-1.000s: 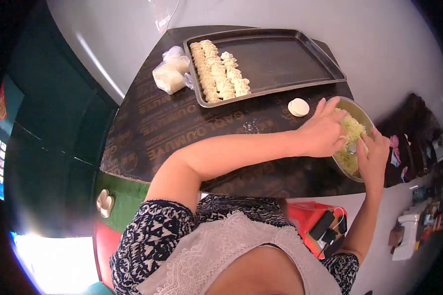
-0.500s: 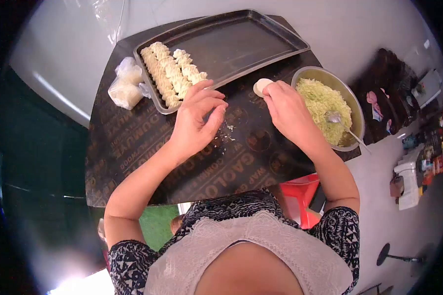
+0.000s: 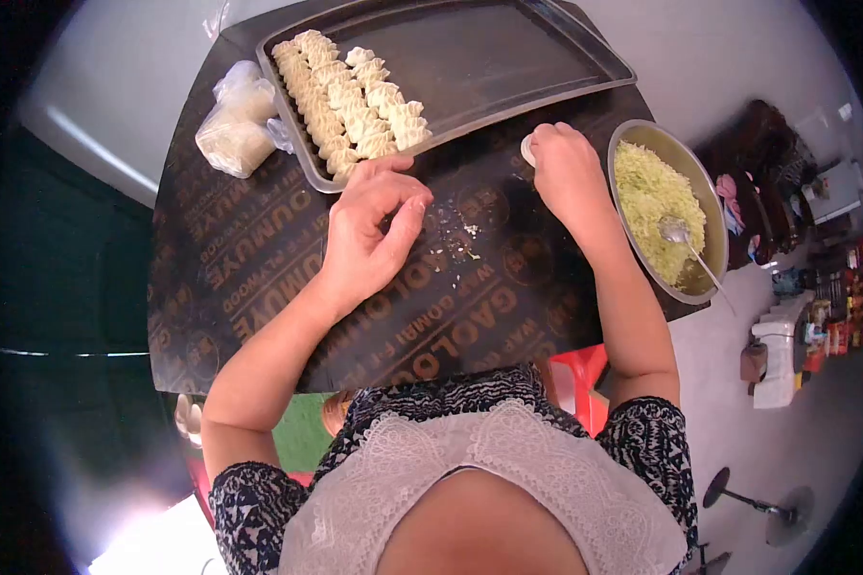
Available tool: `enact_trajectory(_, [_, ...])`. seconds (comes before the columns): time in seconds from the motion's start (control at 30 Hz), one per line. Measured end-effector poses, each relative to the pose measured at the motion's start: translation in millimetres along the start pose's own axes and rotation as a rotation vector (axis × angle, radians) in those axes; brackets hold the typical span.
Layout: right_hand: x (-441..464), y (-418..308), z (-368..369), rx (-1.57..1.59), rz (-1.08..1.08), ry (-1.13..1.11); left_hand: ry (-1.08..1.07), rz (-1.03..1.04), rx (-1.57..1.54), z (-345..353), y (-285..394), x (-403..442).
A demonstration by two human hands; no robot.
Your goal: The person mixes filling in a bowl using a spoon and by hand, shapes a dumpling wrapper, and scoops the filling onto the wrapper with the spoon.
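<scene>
Near the front edge of the black baking tray (image 3: 508, 105), my left hand (image 3: 372, 222) is empty, its fingers loosely bent and the thumb apart from them. Rows of pleated dumplings (image 3: 360, 113) fill the left end of that tray. My right hand (image 3: 568, 171) pinches a pale round dumpling wrapper (image 3: 527, 150) at the table, mostly covered by my fingers. I cannot tell how many wrappers are under them. To the right stands a metal bowl (image 3: 626, 213) of shredded green filling (image 3: 654, 192), with a spoon (image 3: 678, 233) resting in it.
A plastic bag (image 3: 235, 134) of pale dough-like contents lies left of the tray. Small filling scraps (image 3: 465, 241) are scattered on the dark printed table (image 3: 374, 331). A red stool (image 3: 585, 379) is under the table's near right edge.
My right hand has closed further over the wrapper, covering more of it. My left fingers have drawn in slightly. The whole view has shifted a little.
</scene>
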State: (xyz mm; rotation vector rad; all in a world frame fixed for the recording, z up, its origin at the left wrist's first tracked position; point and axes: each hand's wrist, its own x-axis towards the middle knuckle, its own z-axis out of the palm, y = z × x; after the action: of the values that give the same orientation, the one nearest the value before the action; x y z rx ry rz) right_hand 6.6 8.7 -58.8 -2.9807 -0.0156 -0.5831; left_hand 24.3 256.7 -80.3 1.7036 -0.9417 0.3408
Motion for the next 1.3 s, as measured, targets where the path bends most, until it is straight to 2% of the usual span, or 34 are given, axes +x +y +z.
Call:
enact_trajectory(0.13, [-6,8,2,-0.064,0.048,0.120,-0.002,0.013,-0.007,3,-6,-8])
enact_trajectory(0.23, [-7,9,14,-0.088,0.103,0.093,-0.047,-0.004,0.000,1,-3,-11])
enact_trajectory(0.37, [-5,9,19,-0.074,0.065,0.120,-0.074,-0.012,0.047,-1,-5,-13])
enact_trajectory(0.43, [-7,6,18,0.185,-0.107,0.160,-0.056,-0.022,0.038,-2,-8,-12])
enact_trajectory(0.47, [-8,2,16,0.189,-0.106,0.150,-0.033,-0.013,0.035,-2,-9,-12])
enact_trajectory(0.53, [-9,-7,8,0.396,-0.322,-0.139,-0.010,-0.057,0.042,-1,-9,-13])
enact_trajectory(0.57, [-12,-11,5,0.395,-0.381,-0.242,0.000,-0.063,0.030,-2,-10,-13])
enact_trajectory(0.73, [-41,-26,-7,0.367,-0.437,-0.282,0.012,-0.072,0.023,-3,-11,-13])
enact_trajectory(0.9, [-58,-27,5,0.189,-0.508,-0.213,-0.033,-0.072,0.044,-5,-10,-12])
enact_trajectory(1.13, [-66,-36,1,0.286,-0.582,-0.272,-0.043,-0.087,0.041,-4,-9,-14])
enact_trajectory(1.3, [-65,-40,-1,0.332,-0.581,-0.156,-0.079,-0.124,0.030,-5,-9,-14])
